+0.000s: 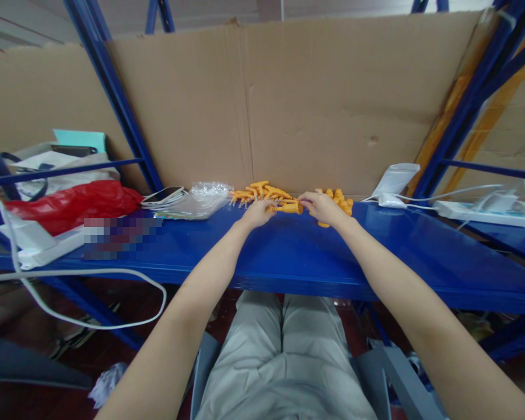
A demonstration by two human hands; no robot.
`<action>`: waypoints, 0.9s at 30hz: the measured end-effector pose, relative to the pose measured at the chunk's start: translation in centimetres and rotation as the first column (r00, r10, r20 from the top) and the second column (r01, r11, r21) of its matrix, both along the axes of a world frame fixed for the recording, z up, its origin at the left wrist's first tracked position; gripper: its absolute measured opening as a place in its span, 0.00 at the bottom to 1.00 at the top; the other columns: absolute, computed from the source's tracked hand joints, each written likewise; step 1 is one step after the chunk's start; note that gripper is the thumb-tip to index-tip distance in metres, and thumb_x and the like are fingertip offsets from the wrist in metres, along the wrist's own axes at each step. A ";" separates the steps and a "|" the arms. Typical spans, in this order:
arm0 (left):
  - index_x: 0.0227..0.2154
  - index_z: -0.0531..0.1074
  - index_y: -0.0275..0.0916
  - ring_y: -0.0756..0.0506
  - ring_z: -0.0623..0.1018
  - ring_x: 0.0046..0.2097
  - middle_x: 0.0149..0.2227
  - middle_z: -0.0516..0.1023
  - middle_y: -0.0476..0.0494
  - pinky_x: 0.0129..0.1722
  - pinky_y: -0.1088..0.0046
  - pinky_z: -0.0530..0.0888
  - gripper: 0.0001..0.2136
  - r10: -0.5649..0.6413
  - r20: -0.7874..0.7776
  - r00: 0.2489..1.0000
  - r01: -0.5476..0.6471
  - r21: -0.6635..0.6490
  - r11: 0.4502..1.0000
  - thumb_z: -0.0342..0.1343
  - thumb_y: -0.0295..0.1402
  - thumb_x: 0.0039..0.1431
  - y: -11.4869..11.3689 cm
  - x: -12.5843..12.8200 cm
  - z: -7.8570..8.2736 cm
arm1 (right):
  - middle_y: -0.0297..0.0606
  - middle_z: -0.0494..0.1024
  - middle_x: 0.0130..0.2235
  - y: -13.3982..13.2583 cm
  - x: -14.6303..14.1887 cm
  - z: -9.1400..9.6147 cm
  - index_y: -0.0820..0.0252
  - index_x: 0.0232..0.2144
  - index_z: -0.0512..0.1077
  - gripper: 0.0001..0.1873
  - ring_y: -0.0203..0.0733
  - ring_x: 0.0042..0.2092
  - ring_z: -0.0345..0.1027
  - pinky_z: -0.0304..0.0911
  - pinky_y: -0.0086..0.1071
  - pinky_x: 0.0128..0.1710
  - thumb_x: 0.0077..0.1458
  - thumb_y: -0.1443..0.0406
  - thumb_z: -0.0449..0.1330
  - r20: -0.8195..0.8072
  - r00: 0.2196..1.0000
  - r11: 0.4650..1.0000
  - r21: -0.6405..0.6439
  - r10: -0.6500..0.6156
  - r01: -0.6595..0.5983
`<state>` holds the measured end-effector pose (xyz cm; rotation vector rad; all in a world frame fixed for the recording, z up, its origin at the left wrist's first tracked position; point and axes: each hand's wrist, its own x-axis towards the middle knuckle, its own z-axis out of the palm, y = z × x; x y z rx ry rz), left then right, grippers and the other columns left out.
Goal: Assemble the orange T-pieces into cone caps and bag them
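My left hand [258,213] is closed around one end of an orange plastic piece [291,207], which points to the right above the blue shelf. Close to the piece's wide right end are the bent fingers of my right hand [317,205]; what they pinch, if anything, is too small to make out. Behind my left hand lies a pile of orange T-shaped pieces [262,189] with small metal chains [240,203]. A group of orange cylindrical pieces [342,201] stands just behind my right hand, which partly hides it.
On the blue shelf [301,251], clear plastic bags [201,201] and a phone [164,195] lie left. Further left are a red bag [79,204] and a white cable [114,272]. A white power strip [494,210] lies right. Cardboard [310,105] closes the back.
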<state>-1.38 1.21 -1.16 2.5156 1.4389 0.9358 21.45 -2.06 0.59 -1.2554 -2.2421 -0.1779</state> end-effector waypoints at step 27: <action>0.43 0.79 0.35 0.42 0.80 0.43 0.41 0.83 0.41 0.48 0.67 0.74 0.14 0.073 0.070 0.995 -0.077 0.049 0.996 0.61 0.28 0.53 -0.5 0.2 0.6 | 0.47 0.76 0.48 2.1 0.4 -2.4 0.57 0.47 0.65 0.15 0.49 0.47 0.71 0.65 0.45 0.47 0.57 0.69 0.60 -0.120 0.992 0.998 -0.040 0.044 -0.049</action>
